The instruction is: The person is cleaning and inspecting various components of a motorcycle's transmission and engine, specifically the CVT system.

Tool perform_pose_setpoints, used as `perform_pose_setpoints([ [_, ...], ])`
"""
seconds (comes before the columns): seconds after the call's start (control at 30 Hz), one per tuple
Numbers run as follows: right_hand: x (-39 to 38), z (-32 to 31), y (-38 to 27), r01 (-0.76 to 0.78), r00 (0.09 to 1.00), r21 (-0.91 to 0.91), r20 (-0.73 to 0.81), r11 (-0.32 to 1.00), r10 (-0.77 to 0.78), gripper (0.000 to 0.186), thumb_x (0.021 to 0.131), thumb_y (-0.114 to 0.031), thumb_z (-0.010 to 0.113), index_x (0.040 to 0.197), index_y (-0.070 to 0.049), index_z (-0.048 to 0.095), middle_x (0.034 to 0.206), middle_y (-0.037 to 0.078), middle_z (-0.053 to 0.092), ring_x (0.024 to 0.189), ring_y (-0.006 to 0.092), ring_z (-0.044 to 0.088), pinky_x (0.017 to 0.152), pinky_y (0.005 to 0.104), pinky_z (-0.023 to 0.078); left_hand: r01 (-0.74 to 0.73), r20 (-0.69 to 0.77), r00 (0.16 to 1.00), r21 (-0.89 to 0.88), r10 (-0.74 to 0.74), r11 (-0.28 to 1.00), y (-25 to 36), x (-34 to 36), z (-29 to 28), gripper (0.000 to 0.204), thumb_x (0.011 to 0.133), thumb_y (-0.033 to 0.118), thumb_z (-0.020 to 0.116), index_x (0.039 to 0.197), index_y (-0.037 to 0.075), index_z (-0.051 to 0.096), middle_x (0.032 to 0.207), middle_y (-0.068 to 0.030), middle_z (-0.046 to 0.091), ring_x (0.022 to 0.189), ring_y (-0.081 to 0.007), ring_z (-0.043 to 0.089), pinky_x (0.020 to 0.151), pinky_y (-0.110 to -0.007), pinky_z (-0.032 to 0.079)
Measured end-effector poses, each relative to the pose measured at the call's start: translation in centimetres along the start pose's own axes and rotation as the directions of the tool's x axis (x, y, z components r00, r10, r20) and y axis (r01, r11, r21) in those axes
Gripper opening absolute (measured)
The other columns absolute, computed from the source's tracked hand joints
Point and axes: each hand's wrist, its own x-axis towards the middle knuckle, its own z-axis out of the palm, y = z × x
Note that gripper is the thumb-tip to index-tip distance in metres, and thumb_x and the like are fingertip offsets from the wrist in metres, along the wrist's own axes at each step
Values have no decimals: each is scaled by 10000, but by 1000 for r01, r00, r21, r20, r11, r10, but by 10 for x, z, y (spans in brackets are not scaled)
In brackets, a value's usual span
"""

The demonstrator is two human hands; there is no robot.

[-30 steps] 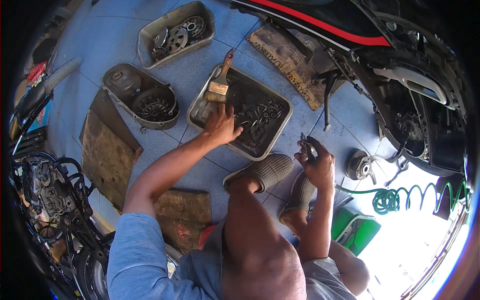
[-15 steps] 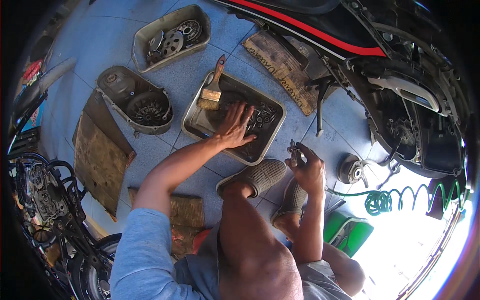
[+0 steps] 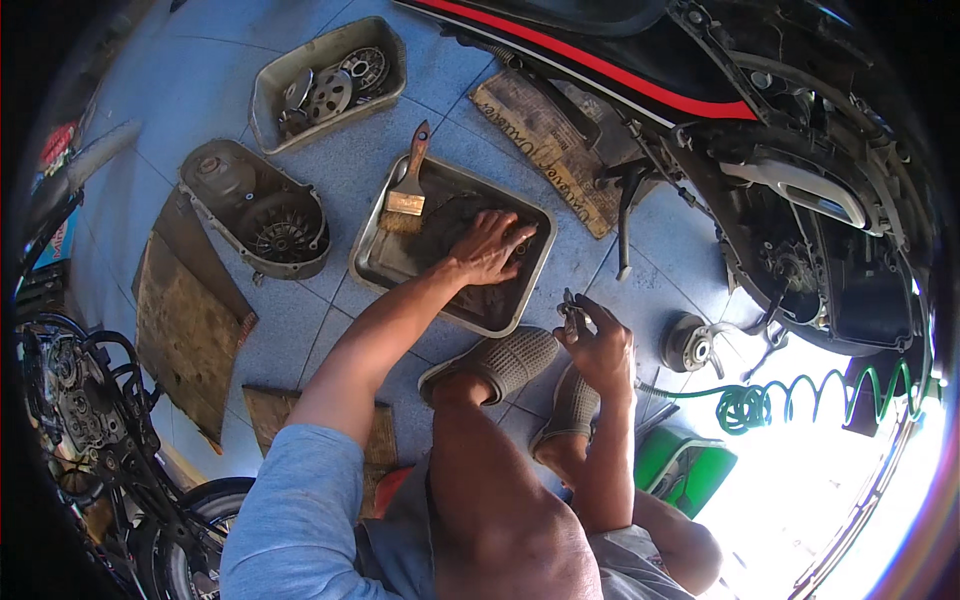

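My left hand (image 3: pixel 488 250) is down in the shallow metal tray (image 3: pixel 372 280), its bent fingers spread over small metal parts (image 3: pixel 520 246). A gap shows between thumb and fingers; most of the parts are hidden beneath the hand. A paintbrush (image 3: pixel 408 190) leans on the tray's far left side, bristles inside and wooden handle past the rim. To the right of the tray, my right hand (image 3: pixel 602 345) is closed around a metal air blow gun (image 3: pixel 572 312). A green coiled hose (image 3: pixel 745 408) runs from near my right wrist.
A grimy rectangular tub (image 3: pixel 265 100) of round metal parts and an engine side cover (image 3: pixel 215 205) lie at the far left. Cardboard (image 3: pixel 190 320) covers some floor. A motorcycle (image 3: pixel 800 200) stands at right, near a hub-like part (image 3: pixel 690 343) and a green container (image 3: pixel 690 465).
My left hand has shifted over the small parts, its fingers now bent and pointing right rather than spread flat. My right hand still holds the blow gun. The whole view has shifted slightly.
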Motion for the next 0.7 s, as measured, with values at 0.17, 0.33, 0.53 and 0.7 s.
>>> perform_pose_setpoints([
  [0.17, -1, -3, -4, 16, 1000, 3, -1, 1000, -16, 504, 698, -143, 812, 1160, -31, 644, 1051, 200, 683, 986, 347, 669, 813, 397, 531, -97, -95, 989, 140, 111, 985, -1, 2, 5, 666, 810, 424, 670, 1363, 130, 444, 1339, -162, 410, 1302, -348, 346, 1051, -534, 290],
  [0.33, -1, 1, 1, 3, 1000, -19, 8, 1000, -3, 511, 694, -170, 812, 1164, -57, 647, 1063, 179, 678, 973, 356, 663, 799, 410, 528, -47, -59, 997, -30, 45, 998, -1, -3, -5, 723, 784, 401, 697, 1389, 115, 424, 1376, -193, 359, 1311, -347, 319, 1034, -548, 289],
  [0.53, -2, 2, 6, 45, 999, 16, -21, 999, -45, 514, 684, -200, 814, 1161, -91, 654, 1077, 153, 674, 966, 361, 656, 790, 425, 523, -182, -59, 979, 196, 197, 964, 3, 3, 5, 644, 850, 429, 602, 1385, 108, 442, 1430, -156, 365, 1341, -348, 323, 1098, -543, 244],
  [0.7, 0, 0, 2, 26, 1000, -11, 3, 1000, -26, 507, 689, -193, 807, 1162, -94, 653, 1074, 146, 675, 967, 362, 654, 801, 418, 526, -157, 57, 987, 174, 150, 972, 3, -6, 1, 578, 849, 425, 601, 1326, 115, 501, 1385, -113, 422, 1316, -328, 350, 1091, -538, 255],
])
